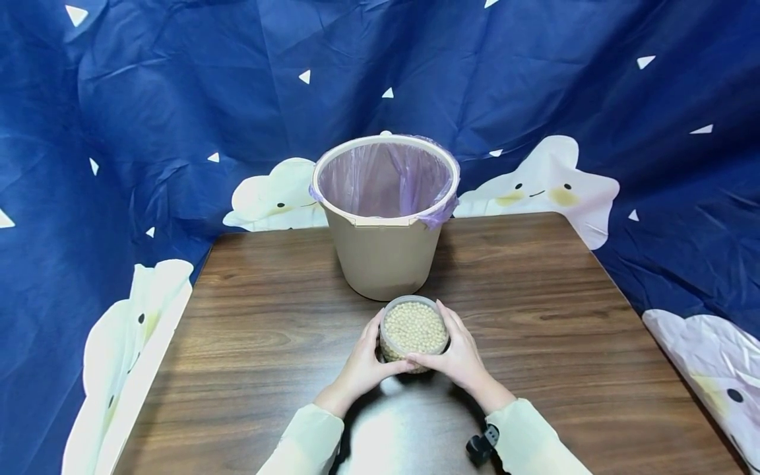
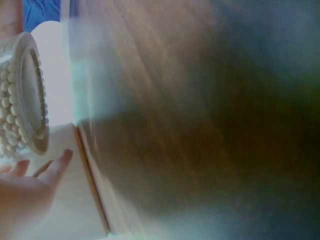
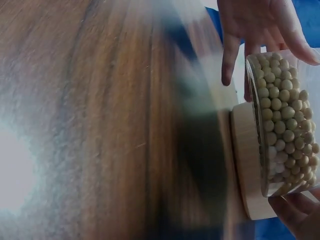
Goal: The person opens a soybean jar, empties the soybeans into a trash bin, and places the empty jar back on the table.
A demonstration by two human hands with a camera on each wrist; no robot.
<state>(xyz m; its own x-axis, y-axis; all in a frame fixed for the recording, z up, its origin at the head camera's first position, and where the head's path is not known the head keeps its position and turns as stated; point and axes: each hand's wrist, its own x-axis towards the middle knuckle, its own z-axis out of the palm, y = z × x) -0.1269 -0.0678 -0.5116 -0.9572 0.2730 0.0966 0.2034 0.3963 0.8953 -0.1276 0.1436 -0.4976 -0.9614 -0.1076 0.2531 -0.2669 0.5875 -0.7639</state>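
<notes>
A clear round plastic jar (image 1: 413,328) full of small pale yellow dried beans (image 1: 415,326) is held between two hands, in front of the bucket. From the left side my left hand (image 1: 363,367) grips it, thumb toward the near side and fingers around the wall. My right hand (image 1: 465,359) holds the opposite side, its thumb across the front, close to the left thumb. The jar's underside (image 2: 33,95) shows in the left wrist view, lifted off the table. Through the clear wall in the right wrist view, beans (image 3: 286,120) fill much of the jar.
Behind the jar a beige bucket (image 1: 382,257) stands on the brown wooden table (image 1: 267,310), lined with a purple plastic bag (image 1: 410,178). A blue cloth (image 1: 196,86) with white star and cloud prints hangs behind and around the table. A black wrist device (image 1: 483,445) sits at the right sleeve.
</notes>
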